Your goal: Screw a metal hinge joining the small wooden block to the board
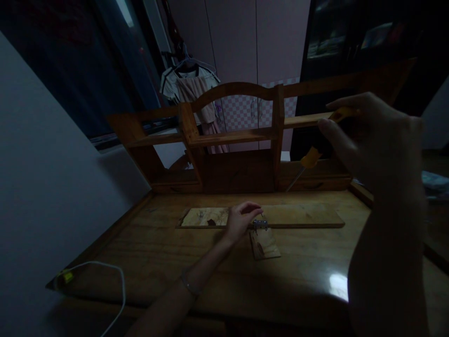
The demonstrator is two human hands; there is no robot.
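Note:
A long wooden board [301, 216] lies flat across the desk, and a small wooden piece [265, 244] sits in front of it. A small metal hinge [260, 224] joins the two. My left hand [241, 219] rests on the board with fingers curled, its fingertips touching the hinge. My right hand [372, 140] is raised close to the camera, fingers pinched round a yellow-handled screwdriver [311, 158] whose thin shaft points down toward the desk. The room is dim.
A wooden shelf unit [238, 135] with an arched top stands at the back of the desk [157, 262]. A white cable [119, 281] with a yellow plug lies at the front left corner. Clothes on a hanger [191, 82] hang behind. A wall is on the left.

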